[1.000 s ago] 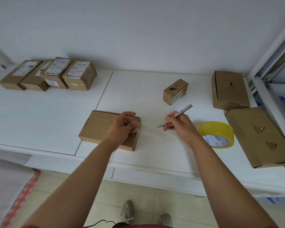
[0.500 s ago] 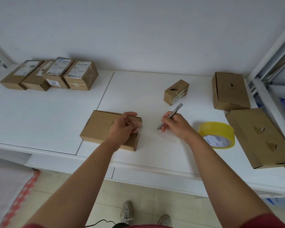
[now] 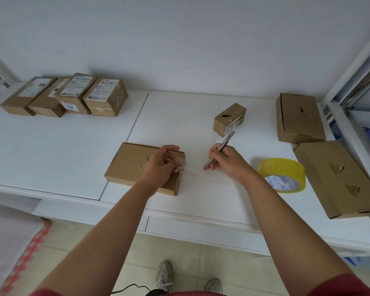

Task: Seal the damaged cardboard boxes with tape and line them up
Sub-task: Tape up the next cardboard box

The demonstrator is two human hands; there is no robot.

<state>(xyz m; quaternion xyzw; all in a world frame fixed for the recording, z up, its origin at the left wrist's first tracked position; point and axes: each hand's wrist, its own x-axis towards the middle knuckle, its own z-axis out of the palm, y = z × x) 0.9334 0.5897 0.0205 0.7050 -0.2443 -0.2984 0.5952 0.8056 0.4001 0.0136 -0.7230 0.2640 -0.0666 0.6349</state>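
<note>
On the white table (image 3: 179, 116), near its front edge, we are keeping the box (image 3: 135, 165) lying long axis left to right, right end toward the tape roll (image 3: 281, 175). A clear tape strip (image 3: 195, 172) is stretching from that end to the roll. Our left hand (image 3: 161, 165) is curling on the box, pinching the strip's end. Our right hand (image 3: 225, 162), just beside the strip (and nearer the roll), is gripping the knife (image 3: 220, 148), tip down.
</note>
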